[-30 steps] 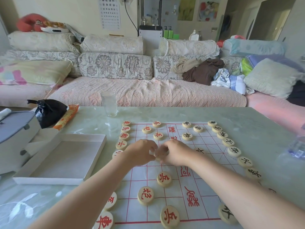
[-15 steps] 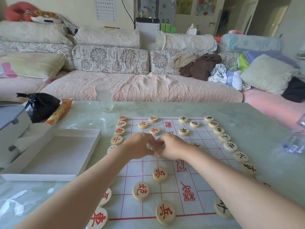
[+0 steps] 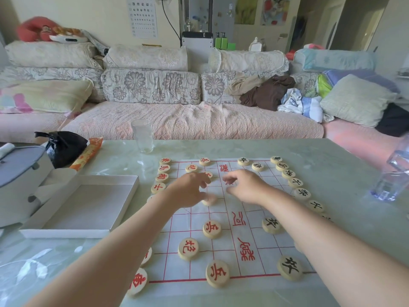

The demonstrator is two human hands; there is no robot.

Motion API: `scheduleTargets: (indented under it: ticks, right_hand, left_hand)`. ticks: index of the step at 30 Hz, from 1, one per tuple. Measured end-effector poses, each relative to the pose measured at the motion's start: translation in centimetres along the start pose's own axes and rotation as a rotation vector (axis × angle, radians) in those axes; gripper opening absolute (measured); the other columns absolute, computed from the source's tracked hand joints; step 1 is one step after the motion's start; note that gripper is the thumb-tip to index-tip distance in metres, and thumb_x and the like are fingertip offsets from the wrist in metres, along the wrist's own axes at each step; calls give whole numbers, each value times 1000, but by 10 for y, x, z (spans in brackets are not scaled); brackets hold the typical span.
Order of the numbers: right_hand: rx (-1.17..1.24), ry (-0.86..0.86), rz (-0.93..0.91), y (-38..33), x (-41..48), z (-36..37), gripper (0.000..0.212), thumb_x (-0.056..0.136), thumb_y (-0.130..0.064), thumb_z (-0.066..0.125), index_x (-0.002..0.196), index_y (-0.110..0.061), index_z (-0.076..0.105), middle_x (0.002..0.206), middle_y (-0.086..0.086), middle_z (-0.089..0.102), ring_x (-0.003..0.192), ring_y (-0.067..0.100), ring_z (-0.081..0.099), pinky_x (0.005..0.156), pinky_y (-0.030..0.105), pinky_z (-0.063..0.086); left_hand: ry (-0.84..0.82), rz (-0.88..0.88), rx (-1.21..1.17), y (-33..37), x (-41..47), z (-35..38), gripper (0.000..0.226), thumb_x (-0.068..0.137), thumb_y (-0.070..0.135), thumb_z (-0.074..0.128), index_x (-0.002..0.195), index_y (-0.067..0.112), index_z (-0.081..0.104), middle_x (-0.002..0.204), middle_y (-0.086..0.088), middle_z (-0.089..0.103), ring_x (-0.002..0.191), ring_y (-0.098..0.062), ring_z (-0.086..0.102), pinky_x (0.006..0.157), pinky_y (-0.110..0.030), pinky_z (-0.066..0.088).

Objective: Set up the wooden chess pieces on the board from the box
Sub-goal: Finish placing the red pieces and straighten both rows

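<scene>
You are working at the glass-topped table [image 3: 332,173], where the white box [image 3: 88,204] is lying left of the paper board [image 3: 190,269] with only its bare floor showing. The wooden pieces are standing on the board, red ones [image 3: 158,188] lining its left edge and black ones [image 3: 302,193] its right. Your left hand [image 3: 188,191] and right hand [image 3: 245,187], pinched together over mid-board half a second ago, are now parting with fingers loosely spread and gripping nothing, and a blurred piece [image 3: 209,199] is lying just beneath the left thumb, so that placement is judged done and setup nearly finished.
</scene>
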State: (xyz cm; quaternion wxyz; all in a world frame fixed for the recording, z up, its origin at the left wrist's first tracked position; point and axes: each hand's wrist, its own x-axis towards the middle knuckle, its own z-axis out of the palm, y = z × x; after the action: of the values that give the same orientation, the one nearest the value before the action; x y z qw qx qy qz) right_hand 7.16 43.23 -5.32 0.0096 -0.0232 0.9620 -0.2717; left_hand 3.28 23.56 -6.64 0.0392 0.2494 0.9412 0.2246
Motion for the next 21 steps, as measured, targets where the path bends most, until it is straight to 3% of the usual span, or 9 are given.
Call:
scheduleTargets:
  ticks: [6,9,11,16,21]
  right_hand:
    - [-36,65,85,49,-35,-36,32,92,-13,59,119,-29,69,116,-9,66,110,12,61,91,23,46]
    - [-84,-13,78,60,-54,-42,25,95,-20,60,115,-31,70,116,-11,66,103,9,60,86,20,43]
    - [-90,-64,77,64,-65,-43,25,93,-22,59,114,-32,70,117,-12,66,107,9,60,92,21,45]
    - [-165,-161,89,67,-86,-36,35,84,-25,63,117,-35,63,112,-15,61,105,9,59,89,25,49]
    - [-231,-170,141,73,-95,-30,64,73,-36,76,132,-36,51,126,-10,53,111,14,55,90,31,47]
  left_hand:
    - [-16,21,-8,48,0,1,34,88,22,63,121,23,59,106,8,66,85,-12,57,79,-26,48]
    - [-45,44,-32,71,-5,16,31,88,22,65,118,23,61,106,7,66,86,-13,59,79,-27,50]
    - [-80,60,-17,85,-8,26,30,88,22,64,118,24,61,107,8,66,92,-13,61,85,-30,52]
    - [-101,84,30,108,-19,44,34,89,21,62,122,23,60,114,7,64,103,-14,60,89,-30,50]
    - [-91,90,112,110,-31,57,42,88,24,63,129,27,56,123,9,61,114,-14,55,96,-36,48]
